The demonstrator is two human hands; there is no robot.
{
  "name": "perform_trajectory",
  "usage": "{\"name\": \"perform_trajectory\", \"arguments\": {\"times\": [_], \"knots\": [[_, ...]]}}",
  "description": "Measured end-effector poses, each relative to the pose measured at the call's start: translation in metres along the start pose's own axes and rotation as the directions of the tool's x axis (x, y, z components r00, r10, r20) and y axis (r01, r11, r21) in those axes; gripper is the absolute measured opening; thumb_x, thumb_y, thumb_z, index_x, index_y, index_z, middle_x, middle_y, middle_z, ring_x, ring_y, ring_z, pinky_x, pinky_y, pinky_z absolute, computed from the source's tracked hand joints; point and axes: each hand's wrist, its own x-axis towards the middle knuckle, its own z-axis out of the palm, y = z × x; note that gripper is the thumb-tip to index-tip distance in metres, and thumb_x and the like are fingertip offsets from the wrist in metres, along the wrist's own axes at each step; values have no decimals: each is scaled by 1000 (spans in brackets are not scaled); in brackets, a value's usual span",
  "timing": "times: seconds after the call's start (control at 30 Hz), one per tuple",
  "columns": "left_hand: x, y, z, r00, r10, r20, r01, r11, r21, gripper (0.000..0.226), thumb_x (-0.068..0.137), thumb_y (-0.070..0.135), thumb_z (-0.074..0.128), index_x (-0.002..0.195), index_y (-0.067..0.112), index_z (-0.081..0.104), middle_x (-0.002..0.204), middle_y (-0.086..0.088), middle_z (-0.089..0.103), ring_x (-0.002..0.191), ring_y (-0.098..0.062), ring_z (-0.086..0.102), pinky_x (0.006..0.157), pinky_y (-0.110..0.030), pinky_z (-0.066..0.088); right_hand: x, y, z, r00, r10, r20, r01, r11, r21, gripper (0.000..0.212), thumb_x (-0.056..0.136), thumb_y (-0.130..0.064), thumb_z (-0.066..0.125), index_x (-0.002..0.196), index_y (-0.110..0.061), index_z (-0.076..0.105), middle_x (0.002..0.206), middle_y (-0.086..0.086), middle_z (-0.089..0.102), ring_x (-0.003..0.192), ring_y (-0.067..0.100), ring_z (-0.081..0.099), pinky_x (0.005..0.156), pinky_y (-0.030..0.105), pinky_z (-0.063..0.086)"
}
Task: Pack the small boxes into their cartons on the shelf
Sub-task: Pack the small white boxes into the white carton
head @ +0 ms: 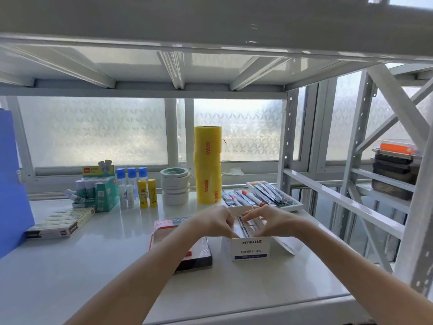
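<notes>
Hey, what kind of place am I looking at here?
Probably a stationery stockroom or office-supply storage shelf. A metal rack holds glue sticks, stacked tape rolls and an open carton of paper clips that both hands are packing.

White shelf (70, 273): carton (249, 250), tape rolls (207, 167), glue sticks (146, 193).

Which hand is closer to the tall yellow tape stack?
Left. The left hand lies just in front of the yellow tape stack, almost below it; the right hand is further right, over the paper clips carton.
</notes>
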Motion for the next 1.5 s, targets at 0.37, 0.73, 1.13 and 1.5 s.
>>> {"name": "perform_trajectory", "arguments": {"times": [0.37,0.73,1.13,1.5], "knots": [[-105,-59,-51,869,-333,-366,297,943,-153,30,95,30,54,111,8,68,108,-8,70,93,-18,64,73,-21,49,-46,21,-1,951,113,-287,-35,964,263,44,83,-33,69,122,-13,63,121,0,63,113,16,60,94,29,45],[-129,-85,-12,794,-589,-146,547,799,-248,33,99,30,46,112,7,66,75,-1,60,62,-12,57,50,-18,44,-44,-8,40,953,73,-294,33,940,339,24,88,-47,53,96,-36,74,88,-19,76,83,-4,68,80,24,52],[-135,-101,-23,762,-614,-205,544,779,-310,34,100,25,43,122,8,63,100,-7,67,69,-11,62,48,-16,46,-34,-45,53,950,15,-313,44,982,182,29,96,-30,49,100,-12,71,80,-19,70,90,11,68,87,36,51],[-131,-107,-24,770,-612,-182,547,779,-306,34,100,27,43,121,10,63,88,0,63,76,-11,61,53,-18,46,-36,-49,53,948,14,-318,42,985,170,32,96,-33,48,72,-45,66,67,-36,67,71,-15,61,64,8,44]]}}
